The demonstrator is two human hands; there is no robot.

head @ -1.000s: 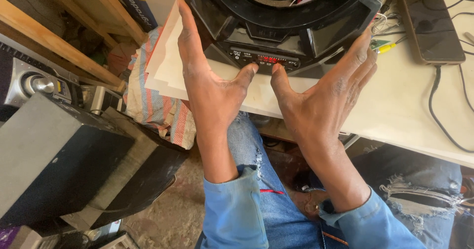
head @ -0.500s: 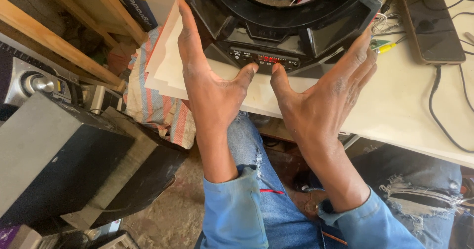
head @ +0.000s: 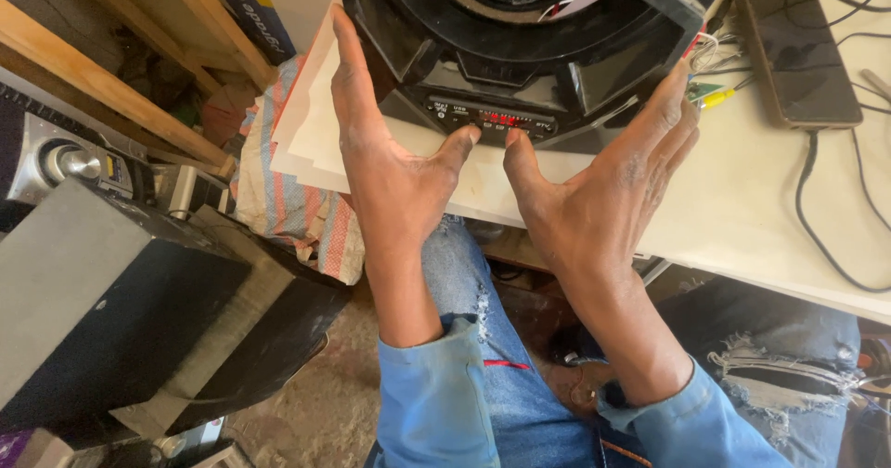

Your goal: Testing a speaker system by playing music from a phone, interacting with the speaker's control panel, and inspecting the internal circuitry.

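Between 2 spread hands: black speaker (head: 529, 50) on counter (head: 742, 208), left hand (head: 394, 166) and right hand (head: 594, 199) flanking, thumbs touching near panel.

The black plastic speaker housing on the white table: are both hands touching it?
Touching. The head view shows the left hand and right hand pressed flat against the black plastic speaker housing, thumbs on its front panel.

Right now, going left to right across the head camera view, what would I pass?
Grey speaker box → striped cloth → left hand → right hand → phone, lying on the white table.
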